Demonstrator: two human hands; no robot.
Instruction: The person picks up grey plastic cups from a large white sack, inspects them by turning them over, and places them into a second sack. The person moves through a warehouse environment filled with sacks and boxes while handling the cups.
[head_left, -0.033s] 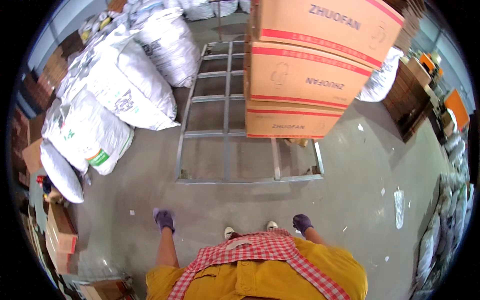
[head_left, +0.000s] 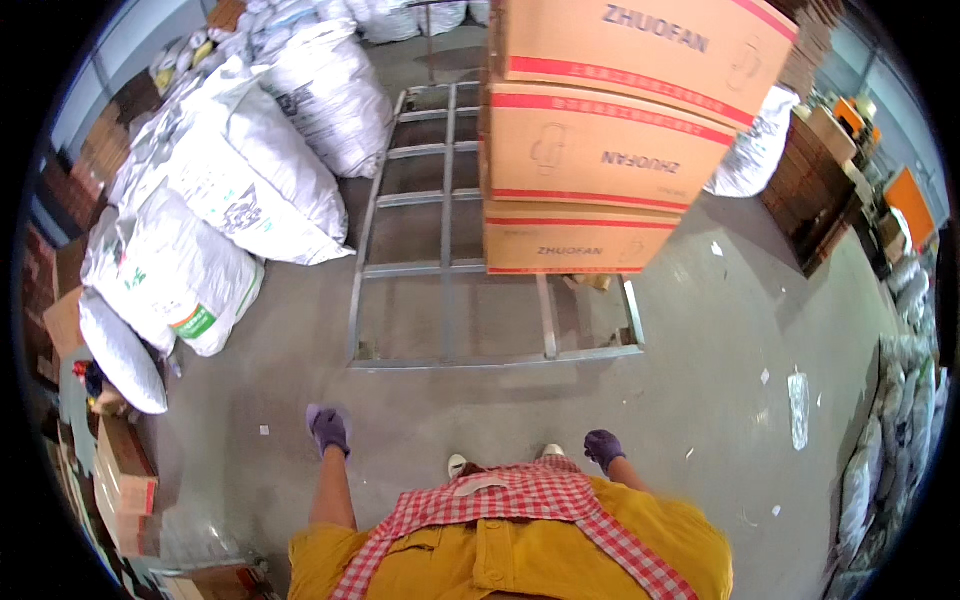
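My left hand (head_left: 329,430), in a purple glove, hangs in front of the metal frame's near left corner. Its fingers are curled, and a pale lavender edge shows around it; what that edge belongs to is unclear. My right hand (head_left: 603,448), gloved alike, hangs by the near right corner with its fingers loosely bent and apart, and nothing visible in them. Neither hand touches the low grey metal frame (head_left: 450,362) on the floor ahead. Large brown cartons (head_left: 610,150) with red stripes stand stacked on its right side.
Full white sacks (head_left: 245,180) pile up at the left. More cardboard boxes (head_left: 128,465) stand at the lower left. Wrapped bundles (head_left: 865,470) line the right edge, with a brown stack (head_left: 815,190) beyond. A clear plastic piece (head_left: 798,410) and scraps lie on the floor.
The view has shifted slightly, so the frame and cartons sit a little farther left. My right shoe shows slightly farther right. Both hands stay hanging at my sides.
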